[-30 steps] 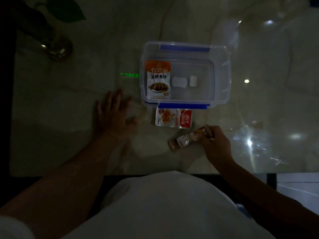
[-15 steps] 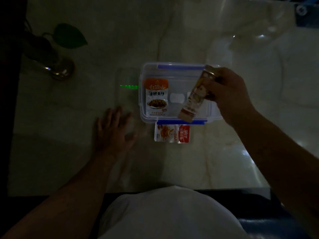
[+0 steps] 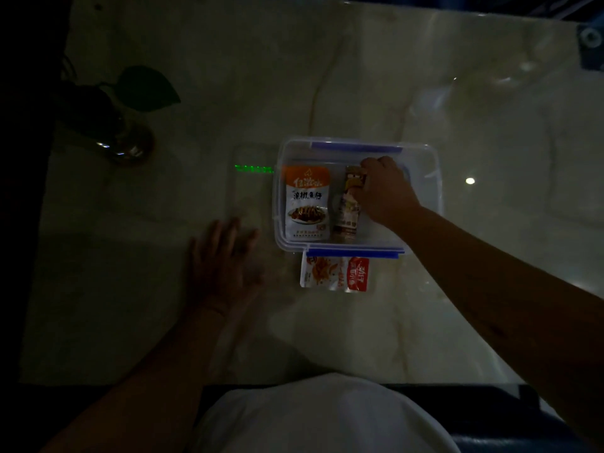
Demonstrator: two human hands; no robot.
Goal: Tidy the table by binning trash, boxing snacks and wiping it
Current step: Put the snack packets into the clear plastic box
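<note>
A clear plastic box with blue clips stands in the middle of the pale marble table. Inside it, at the left, lies an orange-and-white snack packet. Beside that packet a long brown snack stick lies lengthwise, and my right hand is inside the box with its fingers closed on the stick's far end. A white-and-red snack packet lies on the table just in front of the box. My left hand rests flat on the table to the left of the box, fingers apart.
A dark vase with a green leaf stands at the far left. A green light streak shows on the table left of the box. The table's near edge is against my body; the scene is dim.
My right hand picked the snack stick up from the table's near side, carried it over the box and lowered it inside beside the orange packet. My left hand stayed put.
</note>
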